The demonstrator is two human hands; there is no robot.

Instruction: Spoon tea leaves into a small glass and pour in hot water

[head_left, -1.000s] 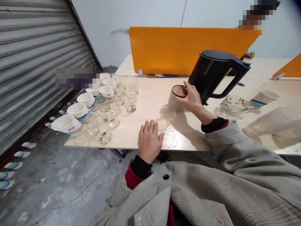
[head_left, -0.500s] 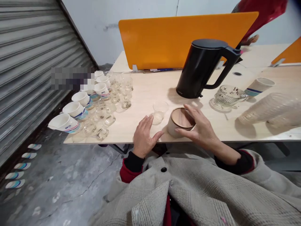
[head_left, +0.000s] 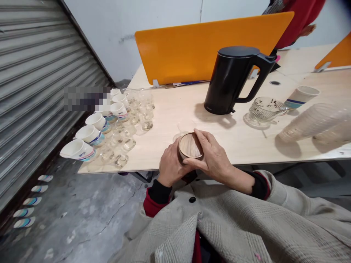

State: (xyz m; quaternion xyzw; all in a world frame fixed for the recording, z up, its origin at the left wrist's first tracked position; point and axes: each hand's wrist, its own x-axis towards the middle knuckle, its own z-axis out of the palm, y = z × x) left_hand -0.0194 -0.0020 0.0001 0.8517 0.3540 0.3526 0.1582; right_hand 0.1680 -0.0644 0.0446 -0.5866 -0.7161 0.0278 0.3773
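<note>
Head view. Both hands are closing on a small round container with a wooden lid (head_left: 190, 145), held at the near edge of the desk (head_left: 175, 106), roughly mid-length, just in front of the person's coat.

Step in hand, as judged: the lid is being gripped for opening or seating. To do it well, the left hand should be bracing the body firmly while the right works the lid squarely, keeping the container upright and over the desk rather than past its edge, since the contents are not visible.

Left hand (head_left: 170, 166): fingers are curling around the container's left side and underside, clamped on its body; the thumb is lying along the lid's rim.

Right hand (head_left: 212, 159): fingers (head_left: 201, 140) are lying together, wrapping over the right side of the lid; thumb is pressing at the near rim. Both hands are touching the container and each other.

A clear glass cup (head_left: 184, 128) is standing just behind the container, partly hidden. The black kettle (head_left: 233, 80) is standing toward the far edge, well apart. Rows of white cups (head_left: 90, 133) are lining the left edge.
</note>
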